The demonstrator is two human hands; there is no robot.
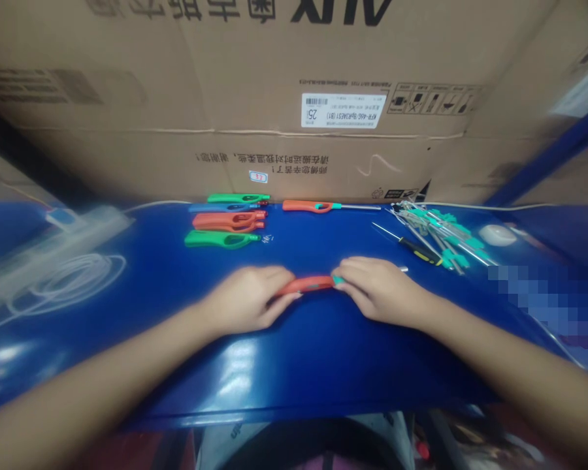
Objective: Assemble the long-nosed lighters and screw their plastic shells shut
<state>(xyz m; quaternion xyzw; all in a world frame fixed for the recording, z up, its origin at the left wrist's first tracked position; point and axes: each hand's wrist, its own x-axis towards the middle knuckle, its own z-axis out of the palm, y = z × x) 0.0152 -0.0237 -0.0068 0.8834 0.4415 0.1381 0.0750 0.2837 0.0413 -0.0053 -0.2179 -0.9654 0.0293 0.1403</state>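
Orange lighter (310, 284) partly behind fingers (275, 279)

smooth orange-red plastic lighter handle (308, 284), glossy blue tabletop (186, 365), matt brown cardboard (176, 98) with smooth paper label (343, 111), shiny metal screwdriver shaft (386, 231), smooth plastic green handle (206, 239)

Looks like a small assembly workshop, or a workbench in a storeroom; cannot tell which. Laid out on a glossy blue tabletop (347, 365): green, orange and blue lighter handles (210, 239) in a row, a heap of metal lighter tubes (448, 232) with teal collars, a black-and-yellow screwdriver (423, 251). Handwork on a red-orange lighter (308, 284) at the middle. Backed by a cardboard carton panel (151, 98), print upside down, product label (343, 110) attached. Framed at right by a blue rack-like beam (553, 155). At left, blurred: power strip (88, 232), coiled white cable (85, 262).
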